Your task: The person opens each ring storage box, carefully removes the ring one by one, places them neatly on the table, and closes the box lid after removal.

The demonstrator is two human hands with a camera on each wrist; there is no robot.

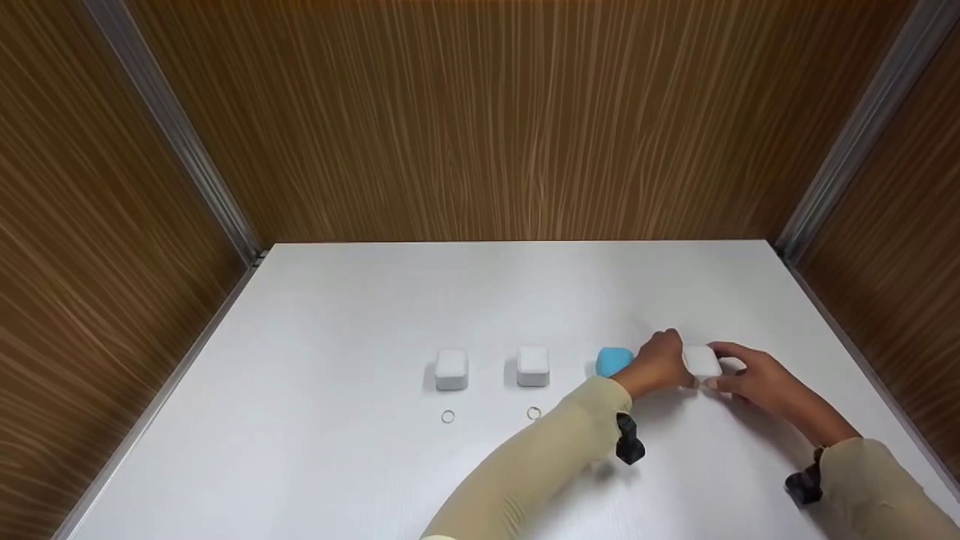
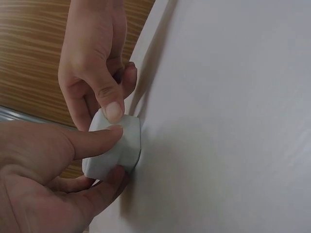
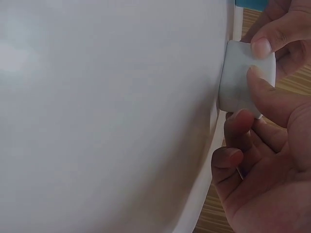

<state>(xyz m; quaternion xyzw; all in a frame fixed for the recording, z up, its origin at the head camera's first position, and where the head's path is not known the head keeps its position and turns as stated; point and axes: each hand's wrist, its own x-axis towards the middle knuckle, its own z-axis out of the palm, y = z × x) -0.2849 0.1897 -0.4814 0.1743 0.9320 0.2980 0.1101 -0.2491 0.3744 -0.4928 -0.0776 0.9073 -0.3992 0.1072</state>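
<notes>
At the right of the table, both hands hold one small white ring box (image 1: 703, 361) with rounded corners. My left hand (image 1: 658, 364) grips its left side, thumb on the front face and fingers behind, as the left wrist view shows. From the other side my right hand (image 1: 761, 379) pinches the same box between thumb and fingers. In the right wrist view the two thumbs lie close together on the box (image 3: 238, 80), which looks closed. Its base is at or very near the tabletop. A blue box (image 1: 614, 361) stands just left of my left hand, partly hidden by it.
Two more white boxes (image 1: 452, 369) stand in the row to the left. In front of one lies a small ring (image 1: 448, 416), and a second ring (image 1: 534, 413) lies before the other, close to the left sleeve (image 1: 540, 457). Wood-grain panels (image 1: 525, 120) enclose the white table (image 1: 300, 435).
</notes>
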